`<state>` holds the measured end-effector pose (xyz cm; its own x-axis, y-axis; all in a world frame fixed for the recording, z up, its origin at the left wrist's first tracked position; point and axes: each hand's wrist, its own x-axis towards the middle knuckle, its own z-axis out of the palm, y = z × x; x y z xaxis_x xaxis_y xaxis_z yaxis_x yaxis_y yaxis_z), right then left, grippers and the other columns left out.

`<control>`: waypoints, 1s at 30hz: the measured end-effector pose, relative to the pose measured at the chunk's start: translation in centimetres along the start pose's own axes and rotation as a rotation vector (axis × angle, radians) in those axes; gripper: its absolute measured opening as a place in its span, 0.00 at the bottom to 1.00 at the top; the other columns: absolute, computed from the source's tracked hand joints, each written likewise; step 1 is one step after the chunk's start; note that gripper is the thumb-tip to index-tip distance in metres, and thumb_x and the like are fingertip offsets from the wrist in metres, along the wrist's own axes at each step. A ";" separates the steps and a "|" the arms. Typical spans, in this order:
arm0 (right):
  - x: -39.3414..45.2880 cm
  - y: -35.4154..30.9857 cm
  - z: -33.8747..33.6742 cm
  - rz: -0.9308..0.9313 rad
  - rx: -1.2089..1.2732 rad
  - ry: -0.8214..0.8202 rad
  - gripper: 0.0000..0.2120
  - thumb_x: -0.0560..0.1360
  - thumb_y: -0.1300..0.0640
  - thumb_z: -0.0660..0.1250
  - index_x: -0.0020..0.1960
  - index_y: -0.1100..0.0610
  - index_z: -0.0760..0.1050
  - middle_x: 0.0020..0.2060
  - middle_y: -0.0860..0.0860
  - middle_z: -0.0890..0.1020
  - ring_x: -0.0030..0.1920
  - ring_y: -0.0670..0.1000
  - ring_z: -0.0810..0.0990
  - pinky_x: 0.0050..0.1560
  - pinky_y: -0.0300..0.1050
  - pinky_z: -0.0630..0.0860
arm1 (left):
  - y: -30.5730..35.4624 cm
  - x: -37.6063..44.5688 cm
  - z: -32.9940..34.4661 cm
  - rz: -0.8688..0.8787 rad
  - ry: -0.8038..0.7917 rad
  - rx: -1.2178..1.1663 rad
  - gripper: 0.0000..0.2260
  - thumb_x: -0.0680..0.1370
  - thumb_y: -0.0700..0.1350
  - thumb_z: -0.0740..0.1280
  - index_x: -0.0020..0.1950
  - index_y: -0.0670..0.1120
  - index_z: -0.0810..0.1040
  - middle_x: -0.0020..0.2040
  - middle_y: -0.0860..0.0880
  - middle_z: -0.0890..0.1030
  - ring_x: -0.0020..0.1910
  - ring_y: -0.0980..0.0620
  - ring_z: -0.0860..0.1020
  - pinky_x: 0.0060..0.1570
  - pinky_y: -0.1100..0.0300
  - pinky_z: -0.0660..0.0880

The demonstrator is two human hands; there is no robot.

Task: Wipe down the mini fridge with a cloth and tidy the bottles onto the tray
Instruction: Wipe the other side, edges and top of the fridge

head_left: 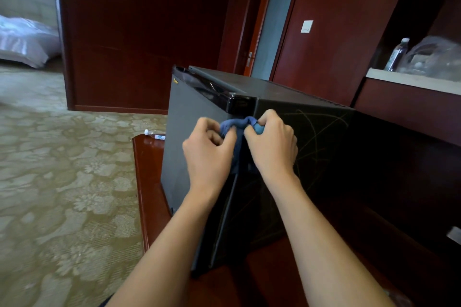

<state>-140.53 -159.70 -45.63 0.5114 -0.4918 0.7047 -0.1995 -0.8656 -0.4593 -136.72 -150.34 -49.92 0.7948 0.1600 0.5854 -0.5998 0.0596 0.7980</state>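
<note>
Your left hand (209, 147) and right hand (272, 142), side by side, both pinch a bunched blue cloth (238, 125) stretched between them. It sits against the mini fridge (199, 107) at its upper near corner. A bottle (154, 133) lies at the far edge of the red wooden table (147, 182).

Bright daylight spilling in from the far left, washing out the white bedding (23, 40) and lifting the patterned carpet (62, 169), while dim and murky on the right, with the dark side of the mini fridge (311, 157) sinking almost to black, only faint scratch lines catching light. Glossy glare along the fridge's top front edge and on the red wooden platform (147, 172) near left. Strong wide-angle bending at the edges, doorframe and panels leaning, motion smear on the near carpet, soft focus on the far-right bottle (398, 55) and plastic bag (434, 57).
</note>
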 end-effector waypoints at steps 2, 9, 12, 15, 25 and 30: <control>-0.1 0.2 0.6 0.014 0.008 -0.007 0.08 0.75 0.51 0.65 0.43 0.52 0.67 0.32 0.46 0.72 0.36 0.53 0.73 0.36 0.45 0.65 | -0.5 0.1 0.2 0.009 -0.016 0.012 0.09 0.72 0.44 0.73 0.39 0.48 0.73 0.26 0.49 0.74 0.27 0.46 0.77 0.33 0.47 0.78; -3.6 2.1 3.6 0.107 0.073 -0.058 0.12 0.75 0.49 0.65 0.41 0.49 0.63 0.31 0.43 0.68 0.39 0.55 0.75 0.37 0.45 0.65 | -4.3 -3.2 0.0 0.005 -0.004 0.059 0.11 0.72 0.44 0.74 0.38 0.48 0.71 0.30 0.53 0.76 0.24 0.59 0.70 0.28 0.70 0.64; -5.4 3.1 4.9 0.130 0.064 -0.066 0.12 0.75 0.48 0.66 0.41 0.48 0.63 0.29 0.42 0.65 0.40 0.56 0.76 0.37 0.44 0.63 | -5.8 -4.8 -0.4 -0.037 -0.001 0.061 0.12 0.72 0.43 0.74 0.38 0.49 0.71 0.30 0.53 0.76 0.24 0.59 0.69 0.28 0.69 0.64; -6.9 3.7 6.0 0.160 0.063 -0.085 0.12 0.75 0.48 0.66 0.40 0.48 0.63 0.29 0.41 0.65 0.41 0.57 0.80 0.36 0.44 0.64 | -7.1 -6.1 -1.0 -0.073 -0.015 0.075 0.12 0.72 0.42 0.74 0.39 0.49 0.71 0.30 0.51 0.76 0.25 0.59 0.70 0.28 0.70 0.65; -7.8 4.0 5.1 0.225 0.087 -0.158 0.10 0.72 0.50 0.68 0.39 0.52 0.69 0.34 0.47 0.75 0.44 0.57 0.79 0.39 0.44 0.67 | -7.3 -8.3 -1.7 -0.303 -0.049 0.000 0.11 0.76 0.42 0.73 0.39 0.44 0.72 0.27 0.44 0.77 0.26 0.57 0.80 0.28 0.68 0.72; -3.8 2.3 3.2 0.130 0.073 -0.041 0.10 0.72 0.50 0.68 0.38 0.52 0.69 0.29 0.42 0.67 0.36 0.51 0.70 0.38 0.45 0.65 | -4.5 -4.4 -0.8 -0.183 -0.016 -0.033 0.10 0.74 0.43 0.72 0.38 0.47 0.71 0.26 0.46 0.77 0.25 0.53 0.80 0.31 0.58 0.76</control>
<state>-140.24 -159.48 -51.08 0.5192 -0.5941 0.6144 -0.2057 -0.7847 -0.5848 -137.61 -150.50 -56.26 0.8923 0.1274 0.4331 -0.4472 0.1183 0.8866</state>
